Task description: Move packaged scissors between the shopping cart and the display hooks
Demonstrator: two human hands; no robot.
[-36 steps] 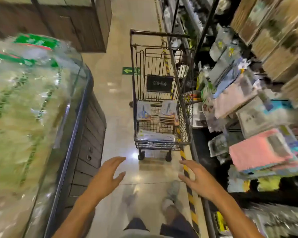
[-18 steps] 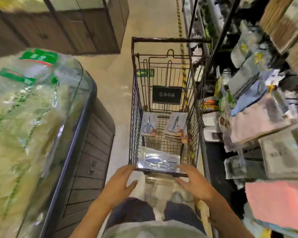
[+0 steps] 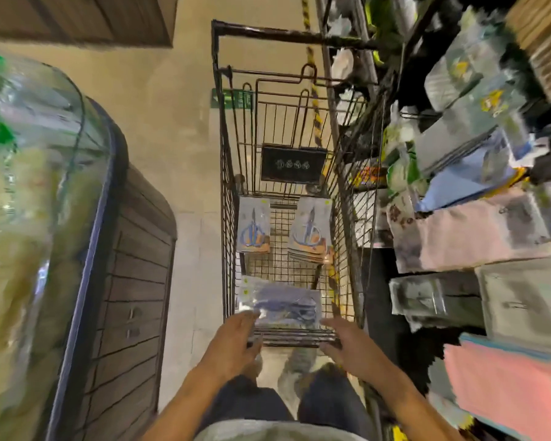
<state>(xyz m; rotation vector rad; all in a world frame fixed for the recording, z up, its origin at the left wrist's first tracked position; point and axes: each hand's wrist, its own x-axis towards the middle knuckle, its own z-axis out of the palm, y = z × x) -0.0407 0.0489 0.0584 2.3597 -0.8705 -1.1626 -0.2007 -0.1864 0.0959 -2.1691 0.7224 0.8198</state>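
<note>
Two hands reach at the near end of the shopping cart (image 3: 226,192). Left hand (image 3: 233,342) and right hand (image 3: 347,342) are both flat with fingers spread — holding nothing. Between them, inside the cart, lies a clear scissors pack (image 3: 283,302). Farther in sit one scissors card (image 3: 253,226) and a card stack (image 3: 310,232).
</note>
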